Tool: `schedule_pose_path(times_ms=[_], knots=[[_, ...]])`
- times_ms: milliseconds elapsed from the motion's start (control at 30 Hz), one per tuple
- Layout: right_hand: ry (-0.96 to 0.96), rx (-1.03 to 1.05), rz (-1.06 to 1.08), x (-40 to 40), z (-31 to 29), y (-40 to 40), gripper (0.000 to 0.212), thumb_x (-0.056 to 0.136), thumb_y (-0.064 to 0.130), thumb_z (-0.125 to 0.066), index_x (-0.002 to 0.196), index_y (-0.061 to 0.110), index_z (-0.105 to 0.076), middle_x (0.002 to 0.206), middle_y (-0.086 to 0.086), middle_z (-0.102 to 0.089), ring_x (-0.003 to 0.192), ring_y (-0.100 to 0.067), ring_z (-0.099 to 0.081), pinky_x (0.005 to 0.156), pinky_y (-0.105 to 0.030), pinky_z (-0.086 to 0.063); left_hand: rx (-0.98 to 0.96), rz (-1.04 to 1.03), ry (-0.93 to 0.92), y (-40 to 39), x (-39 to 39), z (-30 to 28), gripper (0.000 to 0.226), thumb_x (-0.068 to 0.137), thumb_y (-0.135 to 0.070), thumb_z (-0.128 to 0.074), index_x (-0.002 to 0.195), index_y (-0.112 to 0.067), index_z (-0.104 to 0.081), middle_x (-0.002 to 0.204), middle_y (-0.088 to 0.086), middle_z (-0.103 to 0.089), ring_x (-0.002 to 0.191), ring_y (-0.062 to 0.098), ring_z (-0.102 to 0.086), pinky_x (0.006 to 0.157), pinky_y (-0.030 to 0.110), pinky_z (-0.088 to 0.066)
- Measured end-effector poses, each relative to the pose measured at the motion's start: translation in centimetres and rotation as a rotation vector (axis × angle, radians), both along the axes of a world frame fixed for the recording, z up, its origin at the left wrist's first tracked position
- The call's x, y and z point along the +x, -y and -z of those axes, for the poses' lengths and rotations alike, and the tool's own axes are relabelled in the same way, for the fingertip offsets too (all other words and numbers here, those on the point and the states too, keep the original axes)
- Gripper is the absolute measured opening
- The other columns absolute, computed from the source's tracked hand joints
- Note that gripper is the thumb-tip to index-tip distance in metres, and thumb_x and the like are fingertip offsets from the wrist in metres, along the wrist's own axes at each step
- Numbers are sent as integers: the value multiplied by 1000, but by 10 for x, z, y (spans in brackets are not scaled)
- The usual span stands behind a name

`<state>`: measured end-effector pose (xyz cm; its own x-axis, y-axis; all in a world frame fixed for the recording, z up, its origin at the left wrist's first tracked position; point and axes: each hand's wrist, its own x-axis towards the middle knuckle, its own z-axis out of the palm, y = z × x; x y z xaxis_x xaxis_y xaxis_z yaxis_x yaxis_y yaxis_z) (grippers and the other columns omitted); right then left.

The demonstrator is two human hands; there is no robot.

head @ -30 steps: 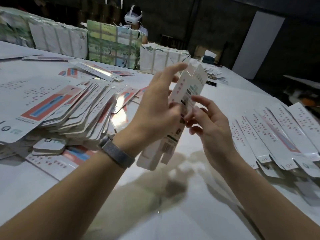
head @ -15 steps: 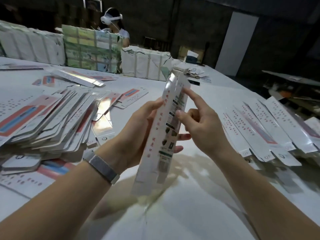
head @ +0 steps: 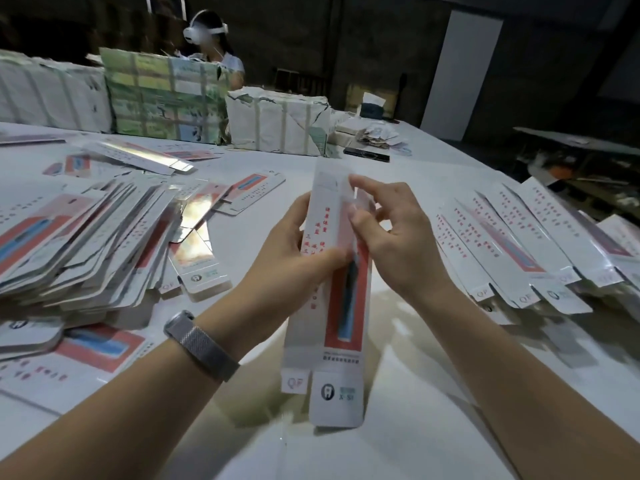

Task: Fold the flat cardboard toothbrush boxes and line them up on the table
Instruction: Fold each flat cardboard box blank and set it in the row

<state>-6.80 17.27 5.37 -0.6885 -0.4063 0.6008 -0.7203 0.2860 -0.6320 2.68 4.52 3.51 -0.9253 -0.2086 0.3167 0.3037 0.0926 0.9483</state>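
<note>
Box (head: pixel 325 306) upright between hands | left hand (head: pixel 294 251) grips it | right hand (head: pixel 394 237) pinches top

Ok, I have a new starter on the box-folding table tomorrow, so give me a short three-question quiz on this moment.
1. True or false: both hands hold the one toothbrush box.
2. Where does the row of folded boxes lie? A) to the holder's right B) on the flat pile C) on the wrapped bundles
3. Fill in: the pile of flat boxes lies on the holder's ____ side.

Key
1. True: the left hand grips its side and the right hand pinches its upper part.
2. A
3. left
</note>
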Motion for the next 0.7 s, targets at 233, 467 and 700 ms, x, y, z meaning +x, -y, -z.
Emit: schedule_pose_path(times_ms=[233,467,700], knots=[[109,-9,-10,4,8,6,30,96,27,-65,125,26,-68,113,9,-45,102,-19,-60,79,-42,-59,376,217,214,-7,9,-5,30,98,-25,-51,127,-34,-48,84,5,-73,67,25,-75,51,31,-58],[348,-116,-54,5,7,8,21,90,40,-70,87,19,-76,93,-4,-64,76,-15,-68,49,-29,-54,413,159,381,-6,8,-3,55,101,-60,-26,95,-19,-63,64,7,-73,54,26,-72,42,29,-54],[580,23,-122,-1,-2,-1,33,94,36,-66,74,9,-66,57,6,-59,53,-8,-55,51,-18,-46,305,178,389,-10,6,6,55,103,-57,-27,108,-17,-63,85,13,-77,64,26,-74,53,28,-57]])
